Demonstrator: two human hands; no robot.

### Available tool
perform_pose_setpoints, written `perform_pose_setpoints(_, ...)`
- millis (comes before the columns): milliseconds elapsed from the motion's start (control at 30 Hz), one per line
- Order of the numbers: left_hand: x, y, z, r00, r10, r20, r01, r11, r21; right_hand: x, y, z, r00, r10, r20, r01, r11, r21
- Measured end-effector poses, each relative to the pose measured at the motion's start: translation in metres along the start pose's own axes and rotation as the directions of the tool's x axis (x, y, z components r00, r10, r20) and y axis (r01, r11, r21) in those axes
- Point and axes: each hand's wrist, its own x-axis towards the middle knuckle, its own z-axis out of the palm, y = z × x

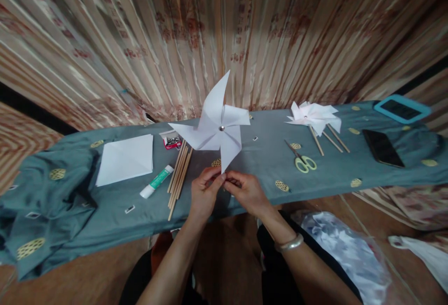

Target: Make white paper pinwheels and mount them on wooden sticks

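Note:
A white paper pinwheel (231, 139) with a shiny pin at its centre stands upright above the cloth, facing me. My left hand (206, 189) is closed at its lowest blade tip, thumb toward the front. From the other side my right hand (248, 192) pinches at the same spot, its fingertips meeting the left ones. If a stick runs behind the lower blade, the paper and fingers hide it. Left of my hands lie a bundle of wooden sticks (180, 174), a green and white glue stick (156, 181) and a small red box of metal pins (172, 142).
A stack of white paper (126, 159) lies at the left of the cloth-covered table (259, 174). To the right are scissors (304, 162), pinwheels on sticks (315, 117), a black phone (383, 148) and a blue-framed device (402, 108). A curtain (217, 30) hangs behind.

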Motion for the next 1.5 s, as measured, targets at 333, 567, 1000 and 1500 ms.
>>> perform_pose_setpoints(333, 0.002, 0.005, -0.005, 0.988, 0.149, -0.027, -0.143, 0.977, 0.157, 0.0, -0.005, -0.01, 1.0, 0.001, -0.028, -0.002, 0.998, -0.066)
perform_pose_setpoints(567, 0.005, 0.006, -0.016, 0.985, 0.157, -0.076, -0.128, 0.946, 0.299, 0.006, 0.002, -0.037, 0.982, -0.073, -0.174, 0.036, 0.978, -0.207)
perform_pose_setpoints(1000, 0.004, -0.001, -0.016, 0.99, 0.137, 0.03, -0.14, 0.949, 0.282, 0.011, -0.008, -0.069, 0.793, -0.337, -0.507, 0.194, 0.929, -0.315)
perform_pose_setpoints(1500, 0.003, -0.001, -0.01, 0.988, 0.107, 0.114, -0.137, 0.946, 0.295, 0.017, -0.009, -0.077, 0.798, -0.147, -0.584, 0.183, 0.983, 0.002)
